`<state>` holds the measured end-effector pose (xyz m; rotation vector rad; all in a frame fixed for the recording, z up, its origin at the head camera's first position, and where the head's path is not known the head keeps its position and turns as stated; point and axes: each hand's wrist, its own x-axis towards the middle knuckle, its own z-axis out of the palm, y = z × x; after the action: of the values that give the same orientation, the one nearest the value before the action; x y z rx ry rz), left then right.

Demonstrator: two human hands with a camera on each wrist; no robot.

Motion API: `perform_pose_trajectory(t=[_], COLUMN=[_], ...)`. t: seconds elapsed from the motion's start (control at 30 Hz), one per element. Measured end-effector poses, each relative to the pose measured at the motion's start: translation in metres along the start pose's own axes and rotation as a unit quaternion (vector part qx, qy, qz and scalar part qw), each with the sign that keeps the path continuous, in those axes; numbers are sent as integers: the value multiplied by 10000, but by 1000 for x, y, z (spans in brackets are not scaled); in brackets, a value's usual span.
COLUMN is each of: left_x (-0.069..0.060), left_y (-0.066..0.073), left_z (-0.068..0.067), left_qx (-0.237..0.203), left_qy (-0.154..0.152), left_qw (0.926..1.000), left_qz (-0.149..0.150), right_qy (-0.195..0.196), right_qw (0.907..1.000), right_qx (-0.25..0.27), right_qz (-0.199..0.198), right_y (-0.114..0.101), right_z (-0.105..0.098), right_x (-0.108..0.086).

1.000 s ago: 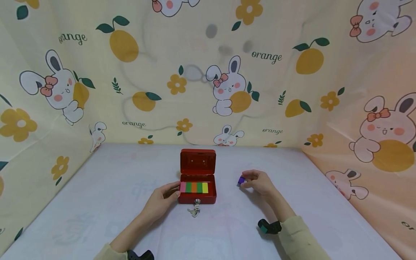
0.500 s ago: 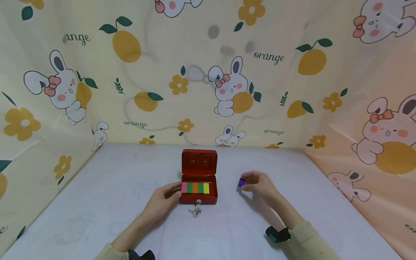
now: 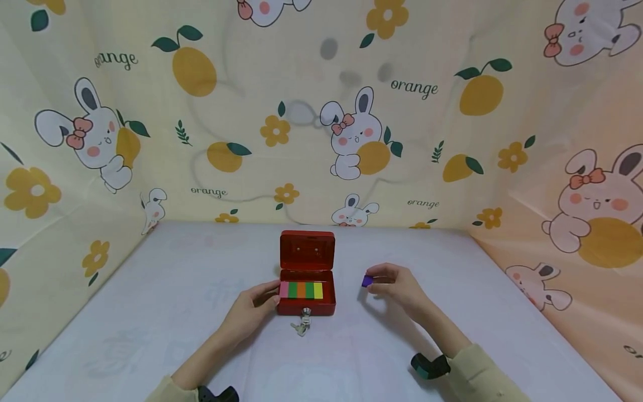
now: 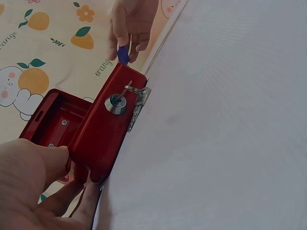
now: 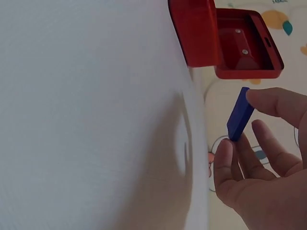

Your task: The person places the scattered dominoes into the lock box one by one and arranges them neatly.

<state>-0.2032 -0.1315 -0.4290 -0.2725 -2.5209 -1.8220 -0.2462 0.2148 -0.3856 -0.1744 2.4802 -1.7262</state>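
Note:
A small red metal cash box (image 3: pixel 305 307) stands with its lid (image 3: pixel 307 250) raised; a keyed lock (image 4: pixel 116 104) is set in its front. Inside, rectangular blocks (image 3: pixel 301 290) in pink, green, orange and yellow form a row at the left. My left hand (image 3: pixel 247 314) rests against the box's left side, thumb and fingertips touching its wall. To the right of the box, my right hand (image 3: pixel 402 286) pinches a purple rectangular block (image 5: pixel 241 114) between thumb and fingers, above the table. The block is apart from the box in the head view.
Two keys (image 3: pixel 300 329) hang from the lock at the box's front. A white cloth covers the table (image 3: pixel 201 251). Behind it and at both sides hangs a cream curtain (image 3: pixel 301 72) printed with rabbits and oranges. Each wrist wears a black camera (image 3: pixel 430 365).
My right hand has moved slightly left with the purple block, towards the box, and the block has turned a little. My left hand and the box stay in place.

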Motion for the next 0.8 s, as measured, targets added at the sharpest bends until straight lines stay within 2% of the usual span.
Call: perform_pose_trajectory(t=[0.4, 0.8], left_x=[2, 0], left_y=[-2, -1], left_z=[-1, -1], left_qx=[-48, -35], left_qy=[-24, -42], left_qw=[10000, 10000], left_qz=[64, 22], right_qy=[-155, -268], right_qw=[9984, 9975], right_qx=[387, 432], right_qz=[-379, -485], right_y=[-4, -16], right_z=[9, 39], right_x=[-2, 1])
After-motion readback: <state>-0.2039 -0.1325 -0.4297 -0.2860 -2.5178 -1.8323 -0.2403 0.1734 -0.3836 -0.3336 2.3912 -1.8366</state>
